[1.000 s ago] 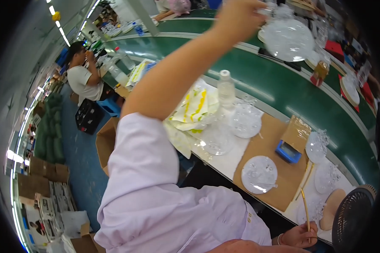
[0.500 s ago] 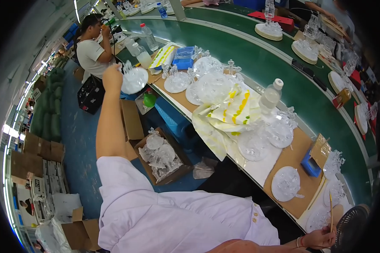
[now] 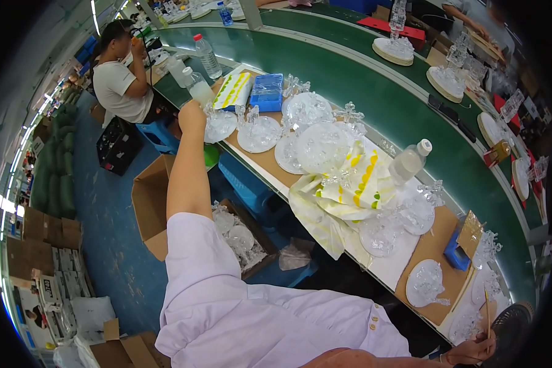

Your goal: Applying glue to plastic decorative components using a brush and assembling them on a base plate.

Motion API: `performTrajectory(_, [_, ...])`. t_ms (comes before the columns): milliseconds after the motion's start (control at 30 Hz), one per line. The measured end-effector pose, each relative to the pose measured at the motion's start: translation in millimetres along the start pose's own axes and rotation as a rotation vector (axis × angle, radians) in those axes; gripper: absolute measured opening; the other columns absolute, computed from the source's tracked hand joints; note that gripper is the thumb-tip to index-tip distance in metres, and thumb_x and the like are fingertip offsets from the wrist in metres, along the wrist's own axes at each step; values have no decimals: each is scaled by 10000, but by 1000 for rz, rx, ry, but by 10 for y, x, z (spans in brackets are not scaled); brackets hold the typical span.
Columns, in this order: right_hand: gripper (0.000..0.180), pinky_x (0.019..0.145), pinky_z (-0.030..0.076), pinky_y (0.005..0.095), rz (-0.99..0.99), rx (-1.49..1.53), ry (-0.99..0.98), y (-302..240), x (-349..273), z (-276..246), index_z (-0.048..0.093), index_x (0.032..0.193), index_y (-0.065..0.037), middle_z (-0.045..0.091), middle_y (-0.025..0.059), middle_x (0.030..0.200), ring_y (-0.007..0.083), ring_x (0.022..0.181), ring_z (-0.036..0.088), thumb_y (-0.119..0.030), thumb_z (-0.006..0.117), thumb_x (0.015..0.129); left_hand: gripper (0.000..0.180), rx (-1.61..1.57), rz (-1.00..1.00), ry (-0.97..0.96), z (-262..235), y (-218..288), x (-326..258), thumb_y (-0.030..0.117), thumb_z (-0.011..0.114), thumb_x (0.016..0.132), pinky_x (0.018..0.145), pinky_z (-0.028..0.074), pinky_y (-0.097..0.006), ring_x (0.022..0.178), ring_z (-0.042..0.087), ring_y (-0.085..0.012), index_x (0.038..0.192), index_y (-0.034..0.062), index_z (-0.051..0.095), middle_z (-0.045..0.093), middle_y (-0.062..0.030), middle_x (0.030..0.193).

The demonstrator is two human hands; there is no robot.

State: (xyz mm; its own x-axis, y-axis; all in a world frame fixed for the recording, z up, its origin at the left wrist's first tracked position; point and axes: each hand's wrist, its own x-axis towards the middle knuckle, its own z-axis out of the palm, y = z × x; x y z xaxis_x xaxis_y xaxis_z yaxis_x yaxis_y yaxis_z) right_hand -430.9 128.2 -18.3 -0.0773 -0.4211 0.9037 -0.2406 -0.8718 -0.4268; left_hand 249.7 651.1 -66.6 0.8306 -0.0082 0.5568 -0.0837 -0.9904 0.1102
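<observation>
- The green conveyor (image 3: pixel 349 80) curves away beyond the left hand (image 3: pixel 192 118) and past it on the right.
- The bench (image 3: pixel 389 265) runs from the left hand diagonally back toward the right hand (image 3: pixel 472 351).
- A carton (image 3: pixel 253 226) of loose clear parts sits below the bench, nearer the body than the left hand.
- The left forearm (image 3: pixel 189 175) reaches far forward, nearly straight, its sleeve ending around the elbow; the back of the hand faces the camera.
- A crumpled white, yellow and green cloth (image 3: pixel 365 184) lies well to the right of the left hand, among several clear discs with small figures.
- A blue box (image 3: pixel 267 92) stands beyond and to the right of the left hand.
- The clear disc piece (image 3: pixel 219 127) is just right of the left hand, at the bench edge, beside a similar piece (image 3: pixel 259 133). The step in hand looks like placing or adjusting it; the next move calls for a level base and care around that neighbour.
- The left hand's fingers are hidden, so I cannot tell whether they grip the disc piece or are apart.
- The right hand, low and close to the body, has its fingers closed around a thin yellowish stick (image 3: pixel 487 310), held roughly upright, tip pointing away.
</observation>
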Motion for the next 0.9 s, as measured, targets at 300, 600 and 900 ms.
performTrajectory(300, [287, 586, 349, 219, 168, 8, -7, -47, -123, 26, 585, 937, 32, 596, 73, 836, 105, 655, 433, -224, 475, 1006, 214, -8, -70, 3, 441, -76, 179, 129, 537, 832, 782, 509, -439, 888, 643, -358, 935, 50, 707, 672, -193, 932])
performTrajectory(600, [235, 600, 400, 238, 261, -132, -127, -21, -94, -154, 489, 1032, 68, 621, 172, 934, 156, 680, 483, -156, 420, 1020, 283, -60, -155, 73, 692, -88, 283, 133, 556, 803, 830, 499, -448, 942, 635, -370, 1041, 88, 703, 667, -206, 992])
performTrajectory(900, [229, 648, 515, 278, -85, -582, -67, 256, -171, -251, 521, 973, 22, 608, 129, 906, 165, 753, 582, -205, 496, 994, 284, 22, 228, 375, 679, -971, 403, 321, 516, 869, 782, 437, -469, 835, 616, -254, 885, 100, 692, 667, -82, 796])
